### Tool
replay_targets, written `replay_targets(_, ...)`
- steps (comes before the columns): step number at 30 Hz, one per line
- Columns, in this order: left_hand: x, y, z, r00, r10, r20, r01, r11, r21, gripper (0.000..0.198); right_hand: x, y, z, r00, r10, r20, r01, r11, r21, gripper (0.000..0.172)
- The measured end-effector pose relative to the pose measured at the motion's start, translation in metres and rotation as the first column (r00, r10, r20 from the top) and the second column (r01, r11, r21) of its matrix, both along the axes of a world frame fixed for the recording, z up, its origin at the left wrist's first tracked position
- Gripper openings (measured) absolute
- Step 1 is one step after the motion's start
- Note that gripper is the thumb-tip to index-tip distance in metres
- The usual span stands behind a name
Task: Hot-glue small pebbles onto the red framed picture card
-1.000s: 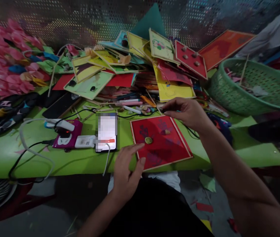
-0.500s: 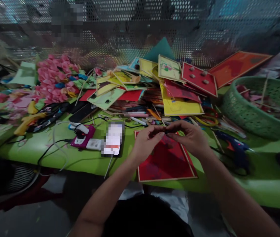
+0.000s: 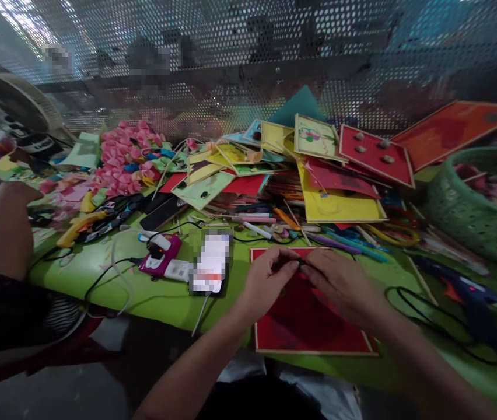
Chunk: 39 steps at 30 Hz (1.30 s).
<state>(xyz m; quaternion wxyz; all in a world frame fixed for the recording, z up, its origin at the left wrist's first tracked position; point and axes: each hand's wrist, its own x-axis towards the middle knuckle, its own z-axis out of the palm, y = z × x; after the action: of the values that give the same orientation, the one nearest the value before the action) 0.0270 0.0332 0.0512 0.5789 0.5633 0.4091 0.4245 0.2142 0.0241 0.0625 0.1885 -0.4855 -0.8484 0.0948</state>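
Observation:
My left hand and my right hand meet over the far part of a red card with a thin pale border. Fingertips of both hands pinch a small dark piece between them; its kind is too small to make out. Darker blotches show on the card's surface, and it lies flat on the green table cover. To the left of my left hand lies a lit phone with a cable plugged in. A blue glue gun with an orange trigger rests to the right of my right hand.
A heap of bordered cards lies behind the hands, with pens along its front. A purple power strip, pink paper flowers and a yellow glue gun are leftward. A green basket stands right. Another person's hand is at left.
The camera view has swung left and tilted up, so things appear farther right and lower. My hands still pinch the dark piece. The other person's hand has come into view at the left.

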Motion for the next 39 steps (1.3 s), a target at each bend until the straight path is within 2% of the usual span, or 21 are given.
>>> replay_targets(4,0.0014,0.0002,-0.0014,1.000,-0.019,-0.004,0.019,1.000,-0.012,0.011,-0.0016,-0.0012,-0.0012,1.000,0.009,0.025,-0.009,1.000,-0.026,0.036)
replay_targets(10,0.0009,0.0008,-0.0007,1.000,-0.008,0.010,0.009,0.999,-0.053,0.011,-0.0006,-0.0025,-0.0021,0.998,0.019,-0.052,-0.025,0.993,-0.117,0.031)
replay_targets(17,-0.0008,0.0014,-0.0027,0.997,-0.058,0.053,0.064,0.990,-0.123,0.017,-0.0029,-0.0022,-0.0046,0.997,0.024,-0.072,-0.031,0.996,-0.089,0.029)
replay_targets(22,-0.0008,0.0020,-0.0043,0.995,-0.080,0.066,0.089,0.985,-0.145,0.017,-0.0037,-0.0026,-0.0031,0.994,-0.004,-0.113,-0.015,0.985,-0.169,0.028)
replay_targets(26,-0.0001,0.0015,-0.0042,0.993,-0.087,0.076,0.098,0.982,-0.161,0.019,-0.0027,-0.0025,-0.0003,0.977,-0.013,-0.213,-0.044,0.965,-0.259,0.028)
replay_targets(30,0.0007,0.0009,-0.0048,0.994,-0.071,0.079,0.079,0.991,-0.105,0.017,-0.0017,-0.0021,0.0018,0.950,-0.022,-0.312,-0.090,0.936,-0.339,0.032)
replay_targets(34,0.0007,0.0007,-0.0051,0.995,-0.095,0.029,0.094,0.996,0.006,0.012,-0.0009,-0.0023,0.0007,0.962,0.002,-0.273,-0.082,0.956,-0.282,0.032)
replay_targets(39,-0.0006,0.0003,-0.0058,0.994,-0.109,-0.030,0.110,0.994,0.031,0.013,-0.0052,-0.0031,0.0001,0.983,-0.018,-0.181,-0.018,0.981,-0.195,0.029)
